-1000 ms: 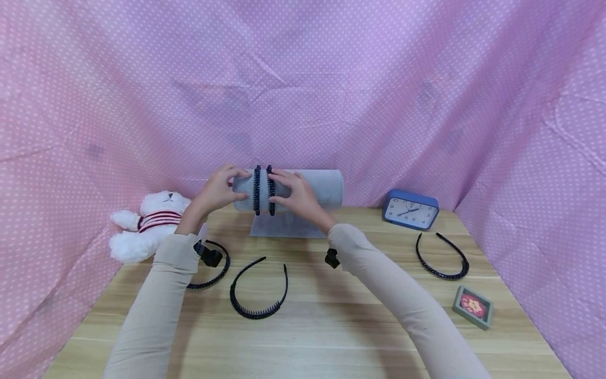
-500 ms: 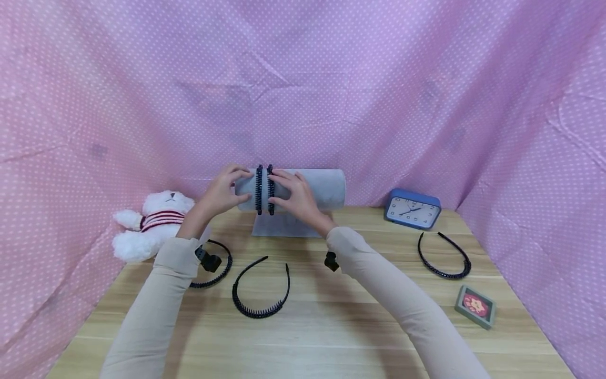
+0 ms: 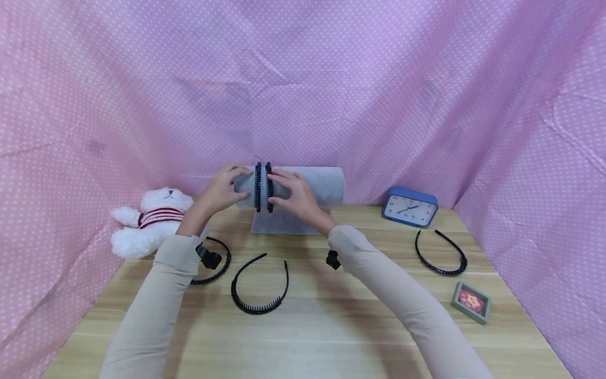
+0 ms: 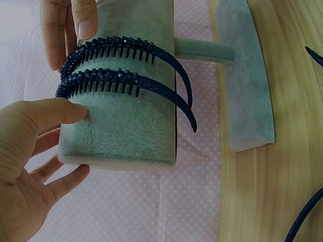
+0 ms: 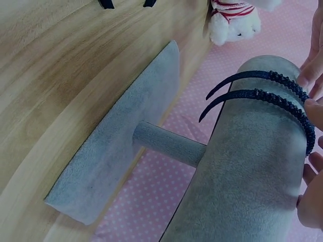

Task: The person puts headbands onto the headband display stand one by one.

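A grey velvet T-bar display stand [image 3: 312, 184] stands at the back of the table, its roll lying crosswise. Two dark beaded headbands with comb teeth sit side by side round its left part: the left headband [image 3: 258, 187] and the right headband [image 3: 269, 187]. My left hand [image 3: 220, 190] grips the roll's left end; the left wrist view shows its thumb [image 4: 70, 112] on the velvet just beside the nearer headband. With fingertips above and thumb below, my right hand [image 3: 299, 196] holds the right headband against the roll. The backs of both headbands are hidden.
Loose headbands lie on the table: one in front [image 3: 258, 308], another headband [image 3: 222, 268] partly behind my left wrist, and a third headband [image 3: 445, 271] at right. A white plush bear [image 3: 156, 223], a blue alarm clock [image 3: 411, 207] and a small framed tile [image 3: 471, 302] stand around them.
The right headband has slid slightly left along the roll, narrowing the gap between the two headbands. My right hand shifted left with it; the left hand has stayed in place.
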A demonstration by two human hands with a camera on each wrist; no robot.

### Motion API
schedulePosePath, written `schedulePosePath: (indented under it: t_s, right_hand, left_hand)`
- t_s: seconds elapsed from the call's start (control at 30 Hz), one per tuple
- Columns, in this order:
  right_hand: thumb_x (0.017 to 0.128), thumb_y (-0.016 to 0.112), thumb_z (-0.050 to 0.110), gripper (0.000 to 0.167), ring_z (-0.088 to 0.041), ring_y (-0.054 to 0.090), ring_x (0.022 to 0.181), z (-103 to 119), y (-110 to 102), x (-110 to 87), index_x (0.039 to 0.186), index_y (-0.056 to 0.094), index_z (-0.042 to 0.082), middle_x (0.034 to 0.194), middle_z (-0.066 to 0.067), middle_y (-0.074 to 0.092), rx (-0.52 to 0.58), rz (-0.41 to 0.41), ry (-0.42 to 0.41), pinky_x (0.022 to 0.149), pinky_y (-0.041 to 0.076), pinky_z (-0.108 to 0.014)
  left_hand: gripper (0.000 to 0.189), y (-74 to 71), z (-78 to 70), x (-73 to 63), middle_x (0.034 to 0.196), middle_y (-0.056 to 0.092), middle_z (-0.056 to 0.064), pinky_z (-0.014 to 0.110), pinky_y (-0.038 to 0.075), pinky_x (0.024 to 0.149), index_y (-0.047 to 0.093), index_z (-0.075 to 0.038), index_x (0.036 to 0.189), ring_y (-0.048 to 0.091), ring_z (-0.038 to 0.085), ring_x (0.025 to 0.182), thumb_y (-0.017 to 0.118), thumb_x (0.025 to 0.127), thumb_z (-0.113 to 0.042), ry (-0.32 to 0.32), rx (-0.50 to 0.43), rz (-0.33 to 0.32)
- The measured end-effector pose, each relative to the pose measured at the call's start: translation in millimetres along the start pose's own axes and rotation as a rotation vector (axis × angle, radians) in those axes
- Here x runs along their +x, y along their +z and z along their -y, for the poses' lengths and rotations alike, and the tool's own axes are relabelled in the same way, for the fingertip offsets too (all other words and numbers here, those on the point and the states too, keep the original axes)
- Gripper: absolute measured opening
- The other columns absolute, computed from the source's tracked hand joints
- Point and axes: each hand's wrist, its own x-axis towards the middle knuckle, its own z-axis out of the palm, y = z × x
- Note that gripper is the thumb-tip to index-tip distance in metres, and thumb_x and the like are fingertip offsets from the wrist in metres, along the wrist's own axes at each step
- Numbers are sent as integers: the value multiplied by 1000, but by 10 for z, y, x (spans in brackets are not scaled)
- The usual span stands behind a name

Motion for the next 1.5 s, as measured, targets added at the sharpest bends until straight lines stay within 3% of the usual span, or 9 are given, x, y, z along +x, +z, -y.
schedulePosePath:
  t_s: [0.23, 0.47, 0.93, 1.27, 1.5]
  right_hand:
    - [88, 81, 18, 58, -25, 47, 144, 9, -49, -59, 142, 61, 9, 154, -7, 53, 53, 5, 1, 126, 31, -43]
    - [86, 83, 20, 58, -27, 50, 141, 49, -95, -163, 140, 62, 11, 151, -8, 56, 22, 56, -36, 120, 40, -41]
    - [87, 82, 26, 52, -28, 49, 140, 49, -124, -752, 135, 67, 14, 148, -10, 55, -12, 429, -135, 116, 45, -43]
    - [87, 82, 23, 43, -27, 54, 129, 87, 10, -1046, 128, 72, 13, 137, -12, 61, 19, 596, -192, 108, 49, -41]
    - [87, 82, 25, 39, -17, 59, 116, 147, 145, -1159, 124, 75, 16, 125, -5, 65, 21, 688, -265, 100, 51, -25]
  left_hand:
    - [50, -12, -17, 35, 139, 53, 25, 57, 52, 99, 60, 4, 134, 53, 43, 122, 77, 87, -3, -31, -6, 7]
    - [52, -18, -15, 36, 140, 53, 24, 57, 52, 100, 60, 3, 135, 53, 43, 123, 77, 86, -2, -54, -15, 15]
    - [50, -10, -17, 62, 134, 55, 25, 59, 50, 102, 60, 5, 133, 52, 43, 124, 76, 85, 0, -75, -47, 5]
    - [48, -5, -12, 45, 133, 54, 24, 62, 48, 104, 60, 5, 133, 50, 43, 125, 74, 87, 1, -76, -46, 5]
    - [49, -1, -32, 44, 134, 54, 24, 62, 46, 107, 60, 4, 135, 50, 42, 127, 74, 89, 0, -96, -55, 9]
